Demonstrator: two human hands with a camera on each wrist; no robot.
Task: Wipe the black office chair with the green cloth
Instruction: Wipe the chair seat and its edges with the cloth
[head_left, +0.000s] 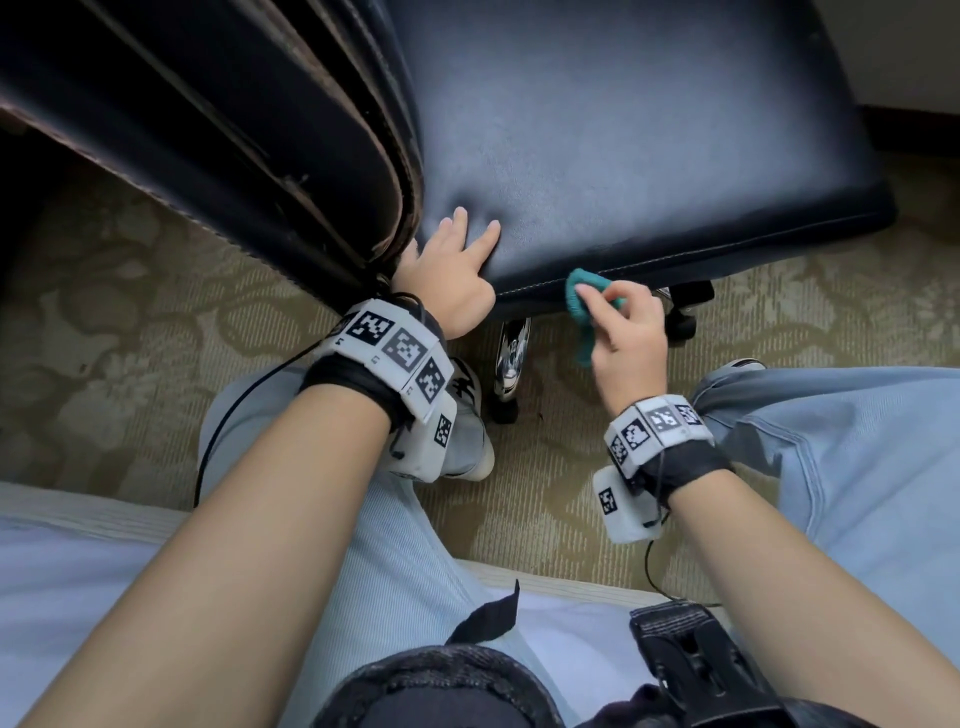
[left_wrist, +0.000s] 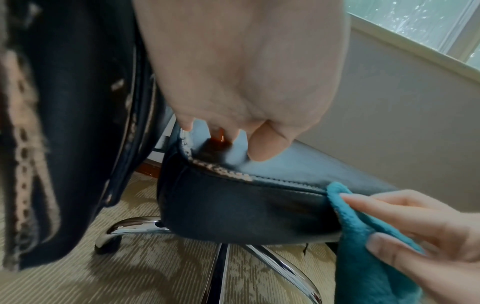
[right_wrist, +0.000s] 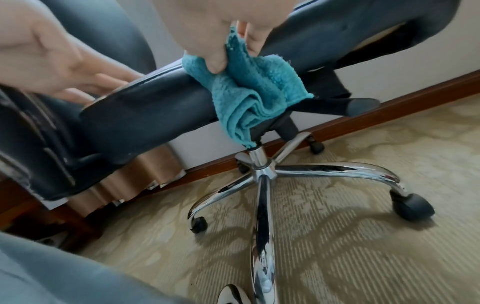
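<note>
Fingers (left_wrist: 384, 207) of the right hand (head_left: 628, 343) pinch the green cloth (right_wrist: 249, 90), thumb on one side and fingertips on the other, pressing a fold of it against the front edge of the seat (head_left: 623, 156) of the black office chair (right_wrist: 145, 107). Below those fingers the rest of the cloth hangs loose in folds, reaching down towards the chair's central column (right_wrist: 255, 156).

Over at the left hand (head_left: 447, 270), the fingers (head_left: 485, 236) are straight and spread, lying flat on the top of the seat near its corner, with the thumb down over the seat's front edge. Just beside that hand, on its outer side, stands the chair's backrest (head_left: 208, 130), its edge trim worn and flaking. Both hands are near each other along the same front edge, the cloth between them and apart from the left hand.

Beneath the fingers the chrome base (right_wrist: 262, 205) spreads its legs over a patterned beige carpet (right_wrist: 363, 257), each leg ending in a dark caster (right_wrist: 413, 207). Pale blue trouser legs (head_left: 857, 467) and a white shoe (head_left: 467, 415) show close to the base.
</note>
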